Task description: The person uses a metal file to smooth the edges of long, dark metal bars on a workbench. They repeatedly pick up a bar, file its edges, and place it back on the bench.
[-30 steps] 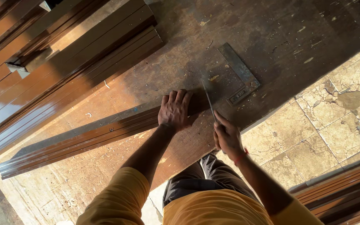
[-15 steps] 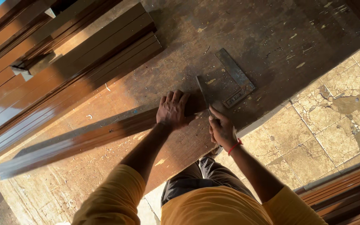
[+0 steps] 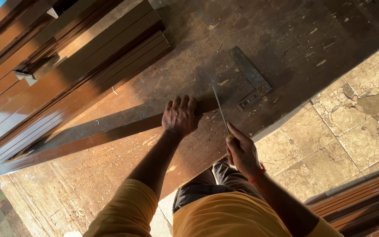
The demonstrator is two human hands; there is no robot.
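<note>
The worn brown surface [image 3: 123, 175] fills most of the frame, running from the lower left to the upper right, scratched and dotted with pale chips and filings. Along the upper left lies a stack of long brown profiles [image 3: 66, 83], side by side, some with cut ends showing. At the right the surface ends over a cracked stone tile floor [image 3: 343, 136], and more brown lengths sit in the lower right corner.

1 long brown profile [image 3: 88, 136] lies by itself across the middle of the surface, from the left edge toward the centre. The left hand [image 3: 180, 116] presses flat on its right end, fingers spread and pointing up the frame, pinning it down. Just right of that end a dark metal try square [image 3: 248, 79] lies flat, touching nothing that can be made out.

The right hand [image 3: 242, 151] sits lower, right of centre, its fingers closed round the handle of a thin flat blade [image 3: 219, 107], likely a file or small saw, whose tip reaches the profile's end beside the left hand.

As for progress, the blade is at the end of the profile and loose filings lie about, so work on that end seems under way. Whether a cut is part done cannot be told, as the hand and shadow hide the end.
</note>
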